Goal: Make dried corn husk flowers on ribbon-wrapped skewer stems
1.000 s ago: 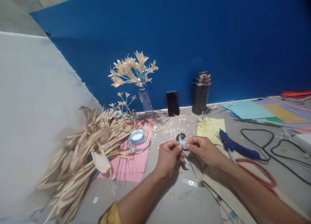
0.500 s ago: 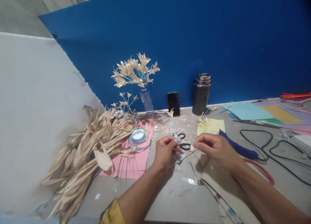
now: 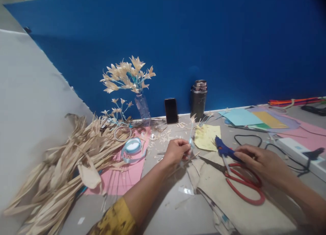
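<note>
My left hand [image 3: 177,150] is closed in a pinch on the pale blue wrapped stem of a small husk flower [image 3: 193,121], which points upward. Over on the right, my right hand [image 3: 257,158] has its fingers around the handle of a blue glue gun [image 3: 225,149], whose nozzle points left toward a yellow paper [image 3: 207,137]. Red-handled scissors [image 3: 246,184] lie just under the glue gun, blades toward the left hand. A thin tan stick [image 3: 195,157] shows beside the left hand.
Dried husks [image 3: 58,174] heap on the left, beside a light blue ribbon roll [image 3: 133,146] on pink paper. Husk flowers [image 3: 127,73] stand in a clear bottle [image 3: 142,109]. A phone [image 3: 171,111] and steel flask [image 3: 199,101] stand behind. A power strip [image 3: 303,157] lies right.
My right hand has moved right, away from the left hand, and taken hold of the glue gun. My left hand still pinches the flower stem. The view has swung to the right.
</note>
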